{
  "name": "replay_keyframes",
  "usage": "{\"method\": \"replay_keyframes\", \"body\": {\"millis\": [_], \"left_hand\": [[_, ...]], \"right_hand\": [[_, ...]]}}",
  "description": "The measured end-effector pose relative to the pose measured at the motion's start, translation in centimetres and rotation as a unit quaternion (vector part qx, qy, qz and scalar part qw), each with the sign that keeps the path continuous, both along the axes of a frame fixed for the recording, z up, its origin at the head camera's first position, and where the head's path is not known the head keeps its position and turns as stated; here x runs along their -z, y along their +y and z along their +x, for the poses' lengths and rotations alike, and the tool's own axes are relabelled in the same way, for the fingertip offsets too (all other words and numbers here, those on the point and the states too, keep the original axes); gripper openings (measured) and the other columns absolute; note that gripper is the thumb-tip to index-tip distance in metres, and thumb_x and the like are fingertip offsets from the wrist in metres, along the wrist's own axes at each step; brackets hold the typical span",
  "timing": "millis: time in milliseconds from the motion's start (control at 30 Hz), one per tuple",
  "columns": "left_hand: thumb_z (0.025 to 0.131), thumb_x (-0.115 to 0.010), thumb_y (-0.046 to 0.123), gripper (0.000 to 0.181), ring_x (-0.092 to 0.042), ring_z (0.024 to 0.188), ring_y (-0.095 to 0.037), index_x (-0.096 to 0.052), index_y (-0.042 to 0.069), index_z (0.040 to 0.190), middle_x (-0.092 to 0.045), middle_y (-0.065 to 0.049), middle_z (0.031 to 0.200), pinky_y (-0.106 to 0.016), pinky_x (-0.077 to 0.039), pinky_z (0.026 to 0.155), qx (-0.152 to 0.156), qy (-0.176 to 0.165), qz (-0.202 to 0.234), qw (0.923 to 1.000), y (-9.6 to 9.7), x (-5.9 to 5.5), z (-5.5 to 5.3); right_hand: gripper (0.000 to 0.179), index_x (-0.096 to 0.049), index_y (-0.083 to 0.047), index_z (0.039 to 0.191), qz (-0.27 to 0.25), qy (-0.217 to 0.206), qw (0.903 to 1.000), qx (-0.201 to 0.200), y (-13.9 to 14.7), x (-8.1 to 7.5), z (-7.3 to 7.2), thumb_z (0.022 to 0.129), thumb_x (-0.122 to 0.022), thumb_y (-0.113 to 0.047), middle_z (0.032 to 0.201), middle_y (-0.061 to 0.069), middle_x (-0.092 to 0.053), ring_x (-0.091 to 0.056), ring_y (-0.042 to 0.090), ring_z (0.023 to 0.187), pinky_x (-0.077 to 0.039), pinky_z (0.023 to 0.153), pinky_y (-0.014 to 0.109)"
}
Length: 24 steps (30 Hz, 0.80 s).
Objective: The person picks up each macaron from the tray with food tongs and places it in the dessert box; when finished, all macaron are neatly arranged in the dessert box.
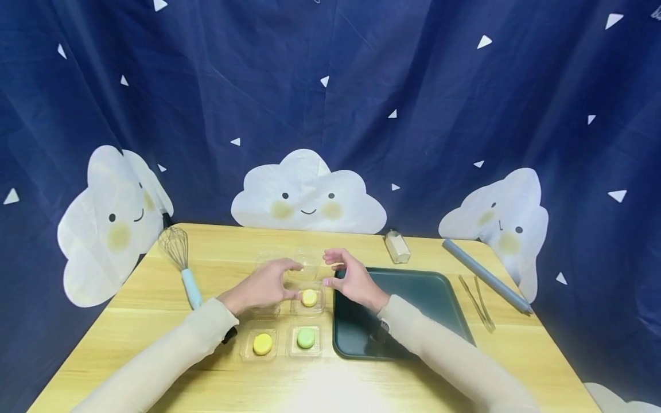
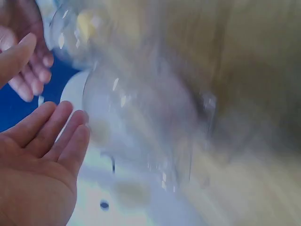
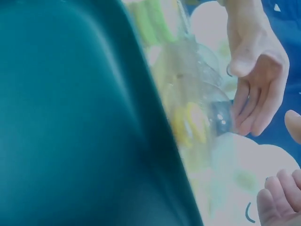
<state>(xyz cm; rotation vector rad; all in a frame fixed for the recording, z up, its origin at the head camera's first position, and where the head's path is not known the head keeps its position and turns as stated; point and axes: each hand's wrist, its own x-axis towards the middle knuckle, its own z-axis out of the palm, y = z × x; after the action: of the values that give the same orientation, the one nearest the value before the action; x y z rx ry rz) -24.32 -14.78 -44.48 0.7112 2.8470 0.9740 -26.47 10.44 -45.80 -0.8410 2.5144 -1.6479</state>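
Both hands hover on either side of a clear plastic box (image 1: 322,307) holding a yellow macaron (image 1: 308,297). My left hand (image 1: 264,285) is at the box's left, fingers and thumb apart with nothing between them. The right hand (image 1: 356,281) faces it from the right, over the tray's near-left corner region, fingers loosely bent and thumb apart. Behind the macaron the box's clear lid (image 1: 306,265) stands raised. Nearer me, a second yellow macaron (image 1: 262,344) and a green macaron (image 1: 306,337) sit in their own clear boxes. Another clear box (image 1: 265,311) is partly hidden by the left hand.
A dark green tray (image 1: 413,281) lies right of the boxes, partly under my right forearm. Farther right are tongs (image 1: 480,304) and a grey rolling pin (image 1: 485,275). A small bottle (image 1: 397,247) lies behind the tray. A whisk (image 1: 182,261) with a light blue handle is at left.
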Motion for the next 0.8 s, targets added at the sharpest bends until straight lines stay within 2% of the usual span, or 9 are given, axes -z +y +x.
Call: {"method": "replay_keyframes", "body": {"millis": [167, 267, 333, 467, 567, 667, 800], "left_hand": [[0.079, -0.086, 0.034, 0.075, -0.055, 0.132, -0.037, -0.055, 0.010, 0.143, -0.061, -0.011, 0.142, -0.058, -0.044, 0.115, -0.045, 0.006, 0.086, 0.9953, -3.2, -2.2, -1.5], [0.079, -0.087, 0.028, 0.077, -0.050, 0.137, -0.039, -0.052, 0.009, 0.145, -0.056, -0.015, 0.147, -0.057, -0.039, 0.119, -0.051, 0.006, 0.122, 0.9912, -5.5, -3.1, -2.8], [0.079, -0.087, 0.025, 0.080, -0.047, 0.140, -0.040, -0.049, 0.007, 0.147, -0.052, -0.017, 0.151, -0.056, -0.036, 0.122, -0.045, 0.006, 0.124, 0.9912, -6.9, -3.2, -3.7], [0.081, -0.085, 0.022, 0.085, -0.038, 0.146, -0.045, -0.042, 0.007, 0.153, -0.043, -0.019, 0.158, -0.058, -0.031, 0.124, -0.040, -0.020, 0.107, 0.9932, -9.1, -2.5, -5.1], [0.082, -0.084, 0.023, 0.089, -0.034, 0.146, -0.052, -0.037, 0.008, 0.156, -0.038, -0.019, 0.162, -0.064, -0.029, 0.122, -0.042, -0.051, 0.082, 0.9944, -10.0, -1.5, -5.8], [0.082, -0.083, 0.022, 0.091, -0.032, 0.145, -0.057, -0.034, 0.005, 0.157, -0.034, -0.022, 0.163, -0.069, -0.028, 0.120, -0.033, -0.077, 0.062, 0.9946, -10.5, -0.4, -6.3], [0.082, -0.083, 0.022, 0.094, -0.031, 0.146, -0.055, -0.032, 0.001, 0.157, -0.033, -0.024, 0.163, -0.069, -0.026, 0.121, -0.016, -0.102, 0.057, 0.9930, -10.5, 0.7, -6.8]], "right_hand": [[0.065, -0.046, -0.002, 0.144, -0.027, -0.011, 0.9995, 0.016, -0.5, -1.3, -1.8, 0.086, -0.076, 0.002, 0.144, 0.023, -0.056, -0.055, 0.034, 0.134, -0.048, 0.114, 0.050], [0.068, -0.044, -0.004, 0.147, -0.024, -0.005, 0.9995, 0.020, -1.1, -2.2, -3.2, 0.087, -0.076, 0.000, 0.148, 0.017, -0.055, -0.052, 0.030, 0.138, -0.046, 0.117, 0.045], [0.069, -0.043, -0.005, 0.148, -0.015, 0.001, 0.9998, 0.016, -1.6, -2.7, -4.1, 0.087, -0.076, 0.000, 0.150, 0.016, -0.053, -0.051, 0.030, 0.140, -0.045, 0.118, 0.045], [0.074, -0.042, -0.006, 0.150, 0.047, 0.027, 0.9985, 0.004, -3.1, -3.4, -5.6, 0.086, -0.079, -0.005, 0.151, 0.012, -0.053, -0.050, 0.028, 0.141, -0.044, 0.119, 0.042], [0.078, -0.040, -0.006, 0.153, 0.115, 0.048, 0.9919, -0.024, -4.7, -3.6, -6.4, 0.086, -0.080, -0.009, 0.155, 0.011, -0.049, -0.047, 0.027, 0.144, -0.042, 0.121, 0.042], [0.083, -0.036, -0.005, 0.155, 0.190, 0.070, 0.9775, -0.060, -6.3, -3.6, -7.0, 0.085, -0.081, -0.012, 0.160, 0.011, -0.043, -0.042, 0.028, 0.148, -0.037, 0.124, 0.041], [0.090, -0.032, -0.004, 0.157, 0.275, 0.084, 0.9535, -0.092, -8.1, -3.3, -7.7, 0.083, -0.082, -0.015, 0.163, 0.013, -0.039, -0.038, 0.029, 0.150, -0.030, 0.128, 0.040]]}}
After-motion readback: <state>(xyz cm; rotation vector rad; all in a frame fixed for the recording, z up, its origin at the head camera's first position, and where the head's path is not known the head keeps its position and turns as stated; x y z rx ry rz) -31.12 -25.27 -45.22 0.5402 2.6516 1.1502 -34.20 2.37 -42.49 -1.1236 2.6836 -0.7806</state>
